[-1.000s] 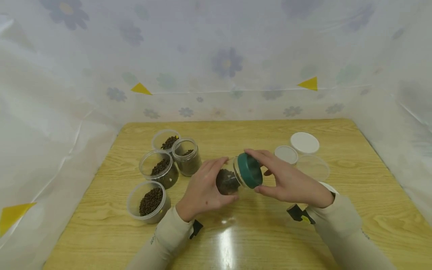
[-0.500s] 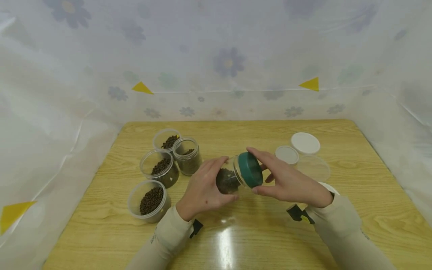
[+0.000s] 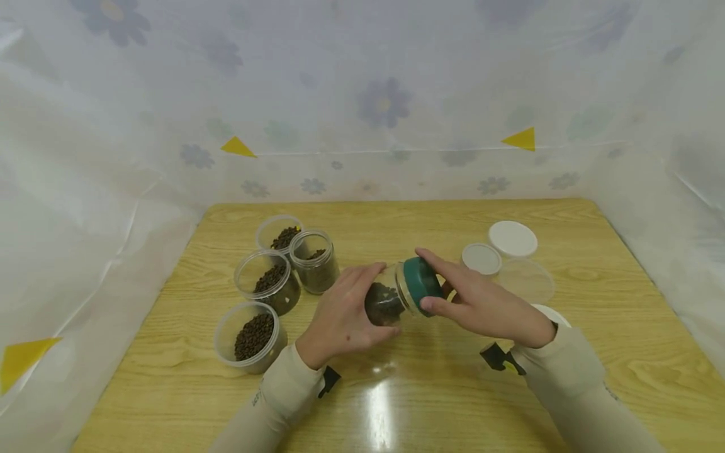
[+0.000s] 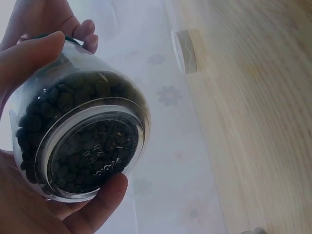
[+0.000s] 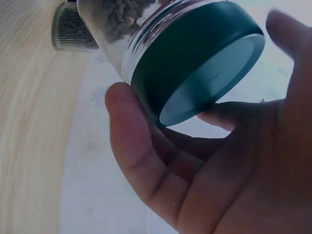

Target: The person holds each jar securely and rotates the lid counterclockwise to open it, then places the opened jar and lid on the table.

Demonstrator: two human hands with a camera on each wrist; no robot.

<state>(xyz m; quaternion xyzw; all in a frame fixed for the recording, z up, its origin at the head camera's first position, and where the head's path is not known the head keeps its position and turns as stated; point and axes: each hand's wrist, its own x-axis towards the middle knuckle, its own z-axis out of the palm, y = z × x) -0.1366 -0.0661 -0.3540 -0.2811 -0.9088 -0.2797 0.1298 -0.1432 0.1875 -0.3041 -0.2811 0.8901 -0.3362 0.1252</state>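
My left hand (image 3: 344,314) grips a clear jar (image 3: 384,304) by its body, above the middle of the table. The jar lies tilted on its side, its mouth end to the right, partly filled with dark brown bean-like pieces. In the left wrist view its round base (image 4: 95,151) faces the camera, with fingers curled round the wall. A green lid (image 3: 421,284) covers the mouth. My right hand (image 3: 484,303) holds this lid between thumb and fingers. The right wrist view shows fingertips (image 5: 122,97) at the lid's edge, its flat top turned toward the palm.
At left stand several uncovered clear containers with dark pieces: a front tub (image 3: 277,345), a middle jar (image 3: 286,299), a taller jar (image 3: 320,277) and a rear tub (image 3: 263,239). White lids (image 3: 512,238) and a clear lid (image 3: 529,283) lie at right. Patterned sheeting surrounds the wooden table.
My right thumb has moved up from the lid's lower edge, and the right fingers have shifted round the lid. The jar and lid have moved very slightly right; the left hand keeps its grip.
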